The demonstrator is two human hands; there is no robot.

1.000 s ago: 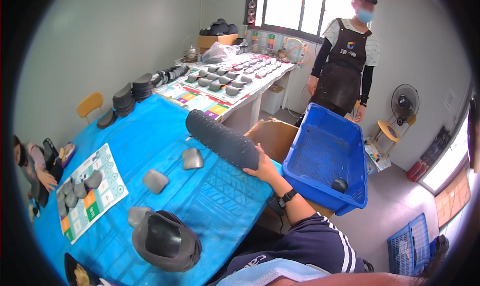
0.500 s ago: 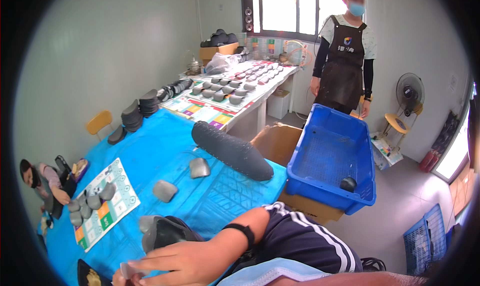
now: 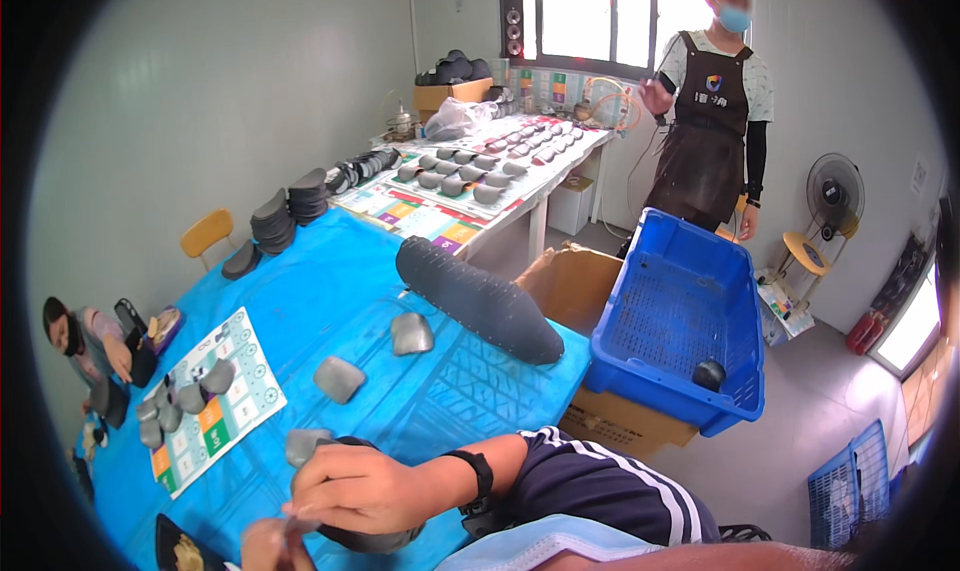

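My right hand (image 3: 355,486) reaches in from the lower right, a black band on its wrist. Its fingers are bent and pressed together, meeting my left hand (image 3: 270,546) at the bottom edge. Left fingers are pinched too. A small grey bit shows between the fingertips, too blurred to name. Below my right palm is a dark curved piece (image 3: 378,543), mostly covered. Just beyond that hand lies a grey moulded piece (image 3: 306,445). Two more, a grey cup-shaped piece (image 3: 339,379) and a grey curved pad (image 3: 411,333), lie farther off on the blue cloth (image 3: 330,261).
A long black curved form (image 3: 480,301) lies near the cloth's right edge. Beside it stands a blue crate (image 3: 680,321) holding one dark piece, next to a cardboard box (image 3: 570,281). A person in an apron (image 3: 710,101) stands behind; another person (image 3: 95,336) sits far left.
My right hand has lifted slightly and curled over the dark piece, and my left hand shows more. The view has shifted a little. The standing person has raised one hand.
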